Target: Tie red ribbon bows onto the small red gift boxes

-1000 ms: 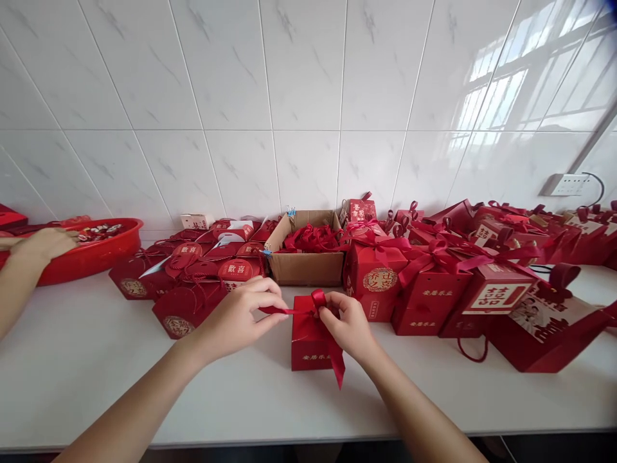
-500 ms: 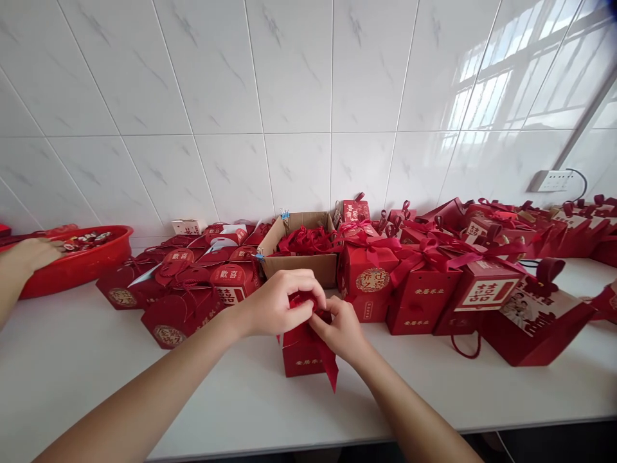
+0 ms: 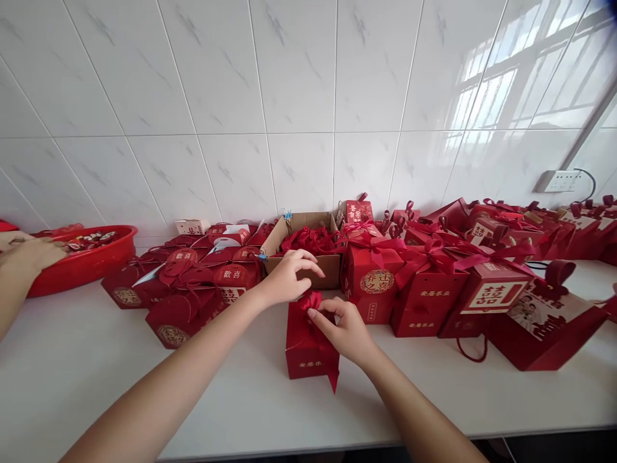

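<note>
Ribbon [image 3: 313, 299] sits bunched at the top of the box [image 3: 306, 350], which stands upright on the desk [image 3: 241, 399] at six o'clock in the view, one tail hanging down its front toward five. The right hand [image 3: 346, 328], at about two o'clock from the box, has its grip pinched on the ribbon between thumb and fingers. The left hand [image 3: 286, 280], at eleven, has its grip loosely spread and seems to hold nothing; whether its thumb brushes the ribbon, I cannot tell.

Slippage looks the main risk: satin is slick, so a slack pinch could let the knot loosen or a loop shrink. A hard tug might dent the thin card, or tip what looks a light box.

The ribbon is soft with a silky sheen; the box is smooth, squared card with gold lettering. At twelve, crumpled ribbons [image 3: 308, 242] fill a brown carton [image 3: 328, 276]; at two, tied boxes [image 3: 427, 312] stand flat-sided.
</note>
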{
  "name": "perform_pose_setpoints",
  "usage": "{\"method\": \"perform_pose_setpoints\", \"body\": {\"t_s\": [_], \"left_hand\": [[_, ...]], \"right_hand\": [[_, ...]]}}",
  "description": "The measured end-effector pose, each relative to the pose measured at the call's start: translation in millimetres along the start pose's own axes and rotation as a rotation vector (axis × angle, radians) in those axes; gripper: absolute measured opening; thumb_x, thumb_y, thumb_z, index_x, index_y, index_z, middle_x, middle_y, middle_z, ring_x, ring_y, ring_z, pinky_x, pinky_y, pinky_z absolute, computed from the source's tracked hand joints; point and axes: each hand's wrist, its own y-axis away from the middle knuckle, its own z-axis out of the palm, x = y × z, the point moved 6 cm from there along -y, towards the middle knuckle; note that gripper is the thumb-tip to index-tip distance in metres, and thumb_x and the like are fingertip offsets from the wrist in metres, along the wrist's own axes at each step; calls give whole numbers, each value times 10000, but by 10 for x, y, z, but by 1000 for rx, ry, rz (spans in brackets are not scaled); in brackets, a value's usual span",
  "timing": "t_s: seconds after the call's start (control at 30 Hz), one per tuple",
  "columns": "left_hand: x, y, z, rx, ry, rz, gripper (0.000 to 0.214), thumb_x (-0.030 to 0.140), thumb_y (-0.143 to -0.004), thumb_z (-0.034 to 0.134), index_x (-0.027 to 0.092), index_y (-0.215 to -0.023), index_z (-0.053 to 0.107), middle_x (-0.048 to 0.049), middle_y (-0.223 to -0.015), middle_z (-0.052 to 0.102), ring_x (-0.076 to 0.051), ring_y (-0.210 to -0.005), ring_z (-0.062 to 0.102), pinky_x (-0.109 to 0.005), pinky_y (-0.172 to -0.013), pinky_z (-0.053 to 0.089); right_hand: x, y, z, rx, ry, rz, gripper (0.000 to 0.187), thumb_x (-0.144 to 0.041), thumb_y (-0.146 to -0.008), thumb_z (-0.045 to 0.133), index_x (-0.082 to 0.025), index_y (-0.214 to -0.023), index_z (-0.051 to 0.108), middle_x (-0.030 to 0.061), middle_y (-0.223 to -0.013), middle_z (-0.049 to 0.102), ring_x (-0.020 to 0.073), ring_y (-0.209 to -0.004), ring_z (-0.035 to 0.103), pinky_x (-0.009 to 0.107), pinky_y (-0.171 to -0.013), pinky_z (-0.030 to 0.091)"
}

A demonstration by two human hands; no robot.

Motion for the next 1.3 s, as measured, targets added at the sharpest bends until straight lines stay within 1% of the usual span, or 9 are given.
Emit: {"method": "perform_pose_setpoints", "body": {"t_s": [0.13, 0.27, 0.43, 0.53, 0.63, 0.8, 1.03, 1.17, 1.3], "left_hand": [[-57, 281, -5, 83, 227, -15, 116, 210, -801, 495, 177, -750, 594, -31, -842, 565, -194, -886, 533, -343, -868, 425], [-134, 486, 138, 40, 447, -87, 232, 388, -847, 551, 164, -886, 597, -38, -869, 598, -182, -862, 547, -298, -799, 443], [-271, 617, 343, 45, 636, -162, 235, 359, -823, 620, 162, -949, 645, -57, -956, 656, -195, -925, 579, -304, -837, 450], [-292, 667, 366, 90, 697, -178, 178, 307, -839, 597, 155, -909, 657, -51, -905, 666, -185, -883, 589, -299, -819, 459], [-252, 701, 335, 117, 743, -160, 135, 277, -836, 583, 157, -854, 641, -32, -845, 650, -171, -834, 583, -281, -776, 466], [-173, 717, 330, 86, 673, -139, 219, 309, -798, 656, 172, -968, 636, -36, -941, 652, -183, -910, 589, -289, -832, 457], [-183, 722, 304, 257, 596, -102, 118, 273, -800, 652, 156, -811, 645, -43, -874, 650, -170, -850, 607, -278, -791, 468], [-171, 735, 348, 191, 592, -130, 143, 296, -817, 622, 159, -859, 615, -34, -870, 647, -170, -853, 601, -276, -787, 476], [-165, 736, 380, 123, 640, -181, 267, 329, -788, 664, 173, -999, 612, -43, -983, 673, -186, -919, 615, -286, -818, 486]], "right_hand": [[-8, -1, -1, 2, -16, -20, 307, -353, -870, 509, -180, -650, 635, 7, -656, 648, 144, -678, 478, 258, -648, 350], [-6, 0, -4, 10, -35, -19, 339, -372, -884, 491, -173, -642, 621, 11, -628, 623, 140, -646, 478, 254, -611, 359], [31, -9, 15, -1, -37, 6, 343, -399, -888, 491, -171, -689, 652, 28, -686, 648, 155, -688, 523, 259, -650, 396], [39, -9, 17, -1, -23, 0, 348, -407, -890, 494, -173, -691, 657, 28, -682, 642, 152, -684, 521, 258, -662, 400], [53, 4, 15, -4, -37, 14, 355, -422, -891, 492, -174, -692, 650, 25, -668, 613, 148, -674, 502, 254, -645, 395], [64, 20, 5, -9, -2, 17, 358, -427, -878, 512, -169, -666, 643, 21, -634, 561, 141, -651, 464, 258, -619, 382], [122, 5, 32, -27, -186, 77, 301, -448, -856, 548, -172, -798, 652, 49, -757, 648, 178, -760, 589, 270, -678, 468], [131, 9, 56, -20, -297, 93, 259, -420, -833, 596, -190, -941, 544, 35, -760, 663, 166, -741, 615, 277, -704, 476], [154, 15, 35, 21, -286, 80, 279, -401, -834, 600, -223, -906, 397, -17, -674, 635, 121, -618, 534, 241, -620, 418]]}}
